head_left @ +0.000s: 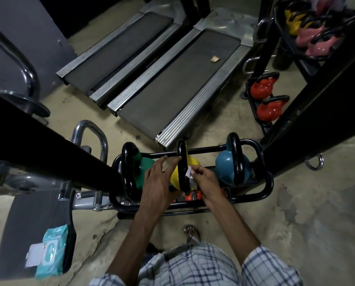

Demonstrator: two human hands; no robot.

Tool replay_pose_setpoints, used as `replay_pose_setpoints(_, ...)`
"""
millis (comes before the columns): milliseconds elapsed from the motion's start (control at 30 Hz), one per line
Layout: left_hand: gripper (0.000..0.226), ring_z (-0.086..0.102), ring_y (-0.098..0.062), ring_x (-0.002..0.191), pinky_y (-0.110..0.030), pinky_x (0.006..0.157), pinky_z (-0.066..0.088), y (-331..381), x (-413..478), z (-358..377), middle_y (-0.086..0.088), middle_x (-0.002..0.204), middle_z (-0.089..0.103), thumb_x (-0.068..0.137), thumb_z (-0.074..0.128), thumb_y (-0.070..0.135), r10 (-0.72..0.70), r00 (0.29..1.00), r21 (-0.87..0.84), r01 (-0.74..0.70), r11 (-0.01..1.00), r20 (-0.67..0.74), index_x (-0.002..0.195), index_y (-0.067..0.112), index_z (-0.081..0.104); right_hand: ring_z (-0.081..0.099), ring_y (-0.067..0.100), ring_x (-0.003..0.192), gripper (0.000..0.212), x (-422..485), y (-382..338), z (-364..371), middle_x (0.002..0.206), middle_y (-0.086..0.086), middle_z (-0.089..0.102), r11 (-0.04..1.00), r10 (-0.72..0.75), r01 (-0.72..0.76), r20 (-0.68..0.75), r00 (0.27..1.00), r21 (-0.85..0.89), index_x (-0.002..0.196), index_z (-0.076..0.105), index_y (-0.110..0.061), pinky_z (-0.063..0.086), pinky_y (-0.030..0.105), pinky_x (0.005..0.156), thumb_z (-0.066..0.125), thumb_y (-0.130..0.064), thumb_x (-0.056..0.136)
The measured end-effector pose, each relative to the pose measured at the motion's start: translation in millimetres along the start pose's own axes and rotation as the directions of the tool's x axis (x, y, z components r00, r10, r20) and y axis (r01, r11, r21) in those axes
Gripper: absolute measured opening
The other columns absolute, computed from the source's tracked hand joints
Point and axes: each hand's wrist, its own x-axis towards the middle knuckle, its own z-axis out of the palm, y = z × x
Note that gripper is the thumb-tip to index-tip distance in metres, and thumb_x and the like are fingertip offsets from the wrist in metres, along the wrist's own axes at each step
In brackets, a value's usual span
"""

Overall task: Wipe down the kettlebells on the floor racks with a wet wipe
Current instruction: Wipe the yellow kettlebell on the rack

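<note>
A black floor rack (267,182) holds three kettlebells with black handles: a green one (146,168), a yellow one (175,176) in the middle and a blue one (224,164). My right hand (203,178) pinches a small white wet wipe (188,172) against the right side of the yellow kettlebell's handle. My left hand (158,180) lies with straight fingers on the yellow kettlebell's left side, fingertips at the handle. Lower orange kettlebells show under my hands.
A teal wet-wipe pack (50,250), lid open, lies on a dark mat at lower left. Two treadmills (172,79) stand beyond the rack. Another rack with red kettlebells (265,100) is at right; pink and yellow ones at top right. Black frame beams cross left and right.
</note>
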Motion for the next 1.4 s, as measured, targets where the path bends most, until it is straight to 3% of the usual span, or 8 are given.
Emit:
replay_pose_setpoints(200,0.112,0.039,-0.028,0.14,-0.043,0.108,0.034,-2,-1,2,-0.009,0.155,0.037,0.059,0.09,0.053,0.006,1.0,-0.002,-0.006,1.0,-0.009,0.154,0.037,0.032,0.07,0.021,0.098,0.024,-5,5,-2,0.097,-0.001,0.076,0.98,-0.19,0.194,-0.063,0.98,0.053,0.099,0.072,-0.021,0.056,0.039,0.091,0.061,-0.001,0.094)
replay_pose_setpoints(300,0.112,0.04,-0.028,0.139,-0.044,0.107,0.036,-2,-1,2,-0.009,0.154,0.039,0.059,0.09,0.052,0.006,1.0,-0.003,-0.006,1.0,-0.014,0.154,0.036,0.032,0.07,0.018,0.091,0.019,-1,2,4,0.095,0.003,0.076,0.975,-0.202,0.209,-0.094,0.975,0.07,0.097,0.072,-0.016,0.057,0.036,0.087,0.063,0.001,0.093)
replay_pose_setpoints(400,0.112,0.041,-0.027,0.138,-0.044,0.106,0.037,-2,-1,2,-0.007,0.153,0.039,0.059,0.091,0.051,0.011,1.0,-0.003,-0.011,1.0,-0.02,0.154,0.036,0.033,0.069,0.01,0.077,0.011,0,-3,10,0.085,0.0,0.075,0.976,-0.199,0.208,-0.128,0.972,0.061,0.092,0.072,-0.014,0.058,0.023,0.072,0.068,-0.003,0.091)
replay_pose_setpoints(533,0.114,0.043,-0.028,0.137,-0.044,0.105,0.038,-3,-1,3,-0.009,0.152,0.041,0.057,0.092,0.05,0.008,1.0,-0.013,-0.009,1.0,-0.018,0.154,0.036,0.033,0.069,-0.001,0.072,0.021,-1,2,9,0.082,-0.008,0.073,0.969,-0.247,0.245,-0.23,0.941,-0.036,0.088,0.07,-0.024,0.056,0.017,0.064,0.074,-0.003,0.086)
replay_pose_setpoints(700,0.111,0.044,-0.032,0.136,-0.046,0.104,0.039,-2,-1,2,-0.012,0.152,0.042,0.06,0.092,0.044,0.017,0.999,-0.004,-0.017,1.0,-0.03,0.154,0.033,0.034,0.072,0.004,0.078,0.003,-28,7,7,0.082,-0.008,0.077,0.941,-0.332,0.3,-0.252,0.909,-0.157,0.088,0.076,-0.024,0.06,0.024,0.069,0.077,-0.021,0.088)
replay_pose_setpoints(900,0.109,0.046,-0.033,0.136,-0.045,0.102,0.041,-4,-2,3,-0.014,0.15,0.042,0.063,0.09,0.043,0.025,0.999,0.005,-0.025,1.0,-0.03,0.155,0.033,0.032,0.068,0.0,0.096,0.016,-51,10,14,0.1,-0.011,0.072,0.818,-0.546,0.473,-0.178,0.819,-0.328,0.094,0.078,-0.018,0.055,0.014,0.081,0.075,-0.005,0.086)
replay_pose_setpoints(1133,0.113,0.046,-0.035,0.134,-0.046,0.102,0.041,0,-2,0,-0.016,0.149,0.043,0.059,0.091,0.042,-0.002,1.0,-0.002,0.002,1.0,-0.012,0.155,0.034,0.031,0.069,0.001,0.09,0.009,9,-26,32,0.091,-0.01,0.075,0.925,-0.375,0.332,-0.31,0.874,-0.184,0.094,0.076,-0.021,0.06,0.028,0.085,0.075,-0.014,0.088)
replay_pose_setpoints(1400,0.112,0.045,-0.034,0.135,-0.047,0.104,0.04,-3,-2,2,-0.014,0.152,0.04,0.062,0.092,0.042,0.003,1.0,-0.023,-0.003,1.0,-0.018,0.155,0.036,0.03,0.068,-0.004,0.088,0.012,-36,13,12,0.094,-0.012,0.074,0.919,-0.37,0.308,-0.268,0.89,-0.245,0.095,0.076,-0.018,0.052,0.009,0.073,0.072,-0.009,0.089)
